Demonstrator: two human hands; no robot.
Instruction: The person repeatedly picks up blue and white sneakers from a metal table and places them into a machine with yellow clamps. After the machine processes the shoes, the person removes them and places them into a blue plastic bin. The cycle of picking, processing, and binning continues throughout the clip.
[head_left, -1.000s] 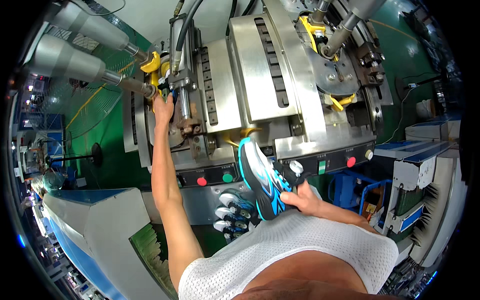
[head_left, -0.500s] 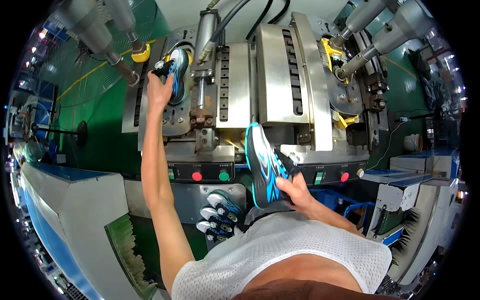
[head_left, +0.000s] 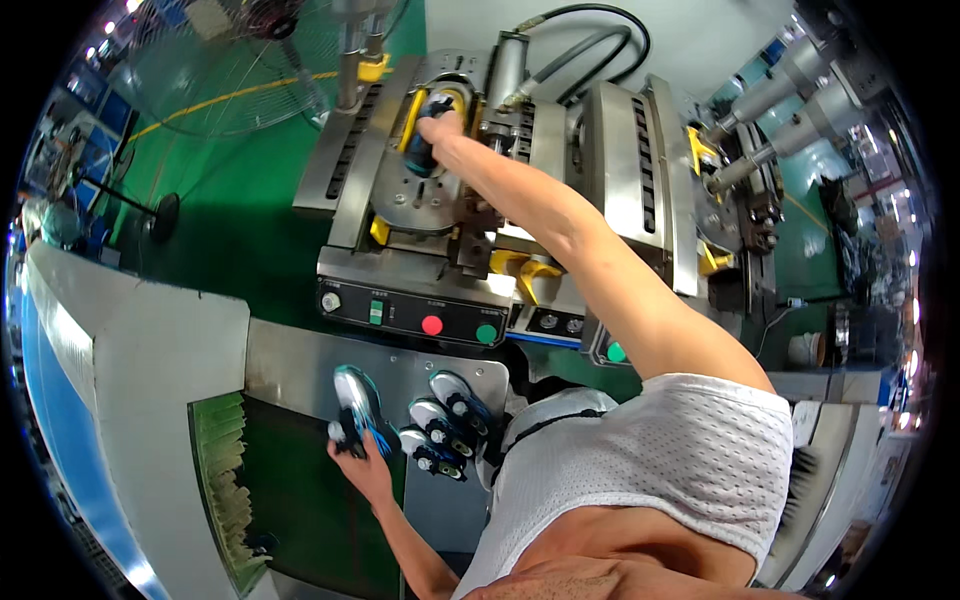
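Note:
My left hand (head_left: 365, 472) is closed on a sneaker (head_left: 357, 392), white, black and blue, held by its black upper near the edge of a dark green belt. Three similar sneakers (head_left: 438, 425) lie side by side on a metal plate just right of it. My right arm stretches across to the left station of the machine. There my right hand (head_left: 440, 130) grips another sneaker (head_left: 420, 158), which rests on the station's metal plate (head_left: 413, 205) between yellow pads. The fingers partly hide that shoe.
A control panel (head_left: 400, 318) with red and green buttons runs along the machine's front. Metal cylinders (head_left: 800, 90) stand over the right station. At left are a white housing (head_left: 140, 340) with a fringed opening, and a fan (head_left: 230, 70) behind.
My left hand has brought its sneaker from the left station down to the belt. My right hand has carried the other sneaker from in front of me to that station. The view has turned left.

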